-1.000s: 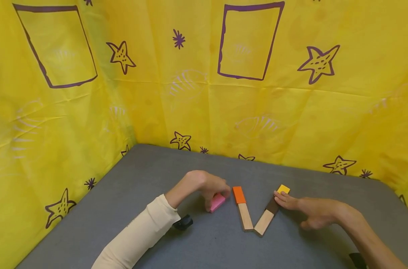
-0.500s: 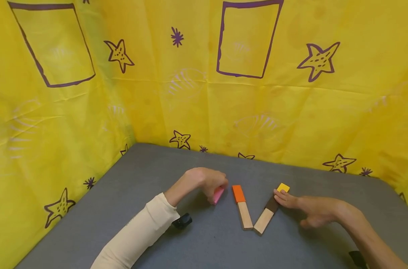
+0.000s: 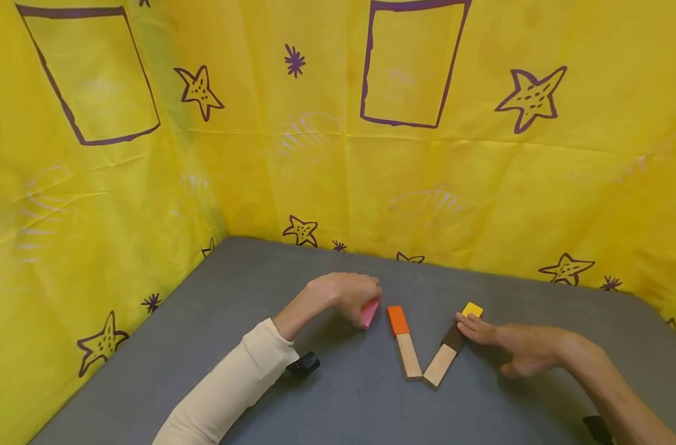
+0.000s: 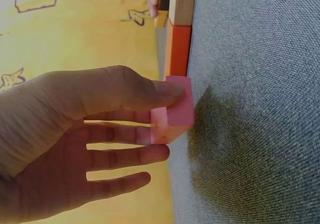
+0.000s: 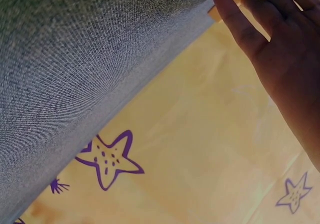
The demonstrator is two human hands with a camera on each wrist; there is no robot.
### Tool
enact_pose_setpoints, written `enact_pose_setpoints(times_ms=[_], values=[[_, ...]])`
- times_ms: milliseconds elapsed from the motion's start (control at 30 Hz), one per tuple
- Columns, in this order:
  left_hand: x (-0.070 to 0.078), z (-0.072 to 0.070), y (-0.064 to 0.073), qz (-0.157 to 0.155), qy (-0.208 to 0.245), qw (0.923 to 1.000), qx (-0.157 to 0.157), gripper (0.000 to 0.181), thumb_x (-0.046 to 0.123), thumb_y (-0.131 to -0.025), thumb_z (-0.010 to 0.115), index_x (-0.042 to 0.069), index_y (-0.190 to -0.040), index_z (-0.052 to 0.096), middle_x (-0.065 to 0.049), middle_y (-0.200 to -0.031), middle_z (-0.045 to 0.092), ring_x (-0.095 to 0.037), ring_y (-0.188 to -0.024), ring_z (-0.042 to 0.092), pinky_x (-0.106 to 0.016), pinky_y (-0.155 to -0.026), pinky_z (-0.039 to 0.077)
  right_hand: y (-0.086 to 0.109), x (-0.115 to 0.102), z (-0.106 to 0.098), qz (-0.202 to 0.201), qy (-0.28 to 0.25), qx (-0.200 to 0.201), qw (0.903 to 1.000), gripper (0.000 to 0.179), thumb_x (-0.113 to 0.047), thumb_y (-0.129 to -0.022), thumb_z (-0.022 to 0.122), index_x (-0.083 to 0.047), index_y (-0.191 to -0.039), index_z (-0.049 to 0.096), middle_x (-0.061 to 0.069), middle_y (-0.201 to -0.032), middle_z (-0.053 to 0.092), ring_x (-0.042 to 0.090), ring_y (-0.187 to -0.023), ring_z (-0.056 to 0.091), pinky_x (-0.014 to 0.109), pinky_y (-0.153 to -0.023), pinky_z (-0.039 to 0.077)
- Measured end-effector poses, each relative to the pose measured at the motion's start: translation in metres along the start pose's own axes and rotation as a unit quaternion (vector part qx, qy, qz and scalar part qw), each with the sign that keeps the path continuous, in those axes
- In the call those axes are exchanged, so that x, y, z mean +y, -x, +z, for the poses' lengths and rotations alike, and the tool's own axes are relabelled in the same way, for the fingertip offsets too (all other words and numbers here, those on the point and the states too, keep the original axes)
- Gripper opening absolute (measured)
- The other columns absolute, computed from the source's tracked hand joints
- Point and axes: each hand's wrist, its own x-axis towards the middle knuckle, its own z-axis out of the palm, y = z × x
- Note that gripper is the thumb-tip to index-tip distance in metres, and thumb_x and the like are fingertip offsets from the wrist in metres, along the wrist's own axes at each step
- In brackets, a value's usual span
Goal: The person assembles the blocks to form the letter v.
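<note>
Between thumb and fingertips, my left hand [image 3: 351,296] pinches a pink block [image 4: 179,101]; the left wrist view shows it tilted, close over the grey surface with a shadow beside it. Just right of it in the head view lies an orange block [image 3: 397,319], end to end with a plain wooden block [image 3: 409,356]. A second plain block [image 3: 440,366], a dark brown block [image 3: 453,339] and a yellow block [image 3: 472,309] form the other arm of a V. My right hand [image 3: 518,347] rests its extended fingertips on the brown and yellow blocks, partly covering them.
All the blocks lie on a grey cloth-like table [image 3: 293,408]. Yellow fabric [image 3: 315,185] with purple starfish drawings rises behind and to the left. A black strap piece [image 3: 304,364] shows under the left wrist.
My left hand has shifted slightly away from me and turned the pink block from lying slantwise to standing more steeply in view. My right hand stays on the blocks.
</note>
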Motion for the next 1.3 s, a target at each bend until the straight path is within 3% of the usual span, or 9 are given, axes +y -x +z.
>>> enact_pose_setpoints(times_ms=[300, 800, 1300], values=[[0.0, -0.001, 0.0, -0.014, 0.011, 0.999, 0.042, 0.037, 0.03, -0.088, 0.082, 0.013, -0.119, 0.07, -0.002, -0.109, 0.063, -0.014, -0.09, 0.057, -0.024, -0.078, 0.048, 0.0, -0.002, 0.0, -0.003, 0.001, -0.001, 1.0, 0.096, -0.001, -0.079, 0.077, -0.016, -0.164, 0.035, 0.015, -0.174, 0.025, 0.046, -0.154, 0.034, 0.031, -0.108, 0.046], [0.002, -0.002, 0.002, -0.028, 0.027, 0.9974, 0.06, 0.043, 0.033, -0.089, 0.081, 0.013, -0.126, 0.069, -0.002, -0.111, 0.062, -0.014, -0.093, 0.056, -0.023, -0.079, 0.048, 0.0, 0.0, 0.0, -0.006, 0.007, 0.003, 1.0, 0.096, -0.003, -0.079, 0.079, -0.016, -0.164, 0.036, 0.019, -0.173, 0.027, 0.048, -0.152, 0.038, 0.031, -0.108, 0.048], [0.004, 0.009, -0.013, -0.049, 0.053, 0.9897, 0.124, 0.038, 0.028, -0.092, 0.076, 0.011, -0.125, 0.069, -0.002, -0.104, 0.061, -0.014, -0.088, 0.055, -0.022, -0.069, 0.045, 0.001, -0.002, 0.0, -0.002, -0.004, -0.002, 1.0, 0.098, -0.002, -0.078, 0.078, -0.016, -0.165, 0.034, 0.022, -0.172, 0.026, 0.051, -0.15, 0.037, 0.033, -0.108, 0.048]])
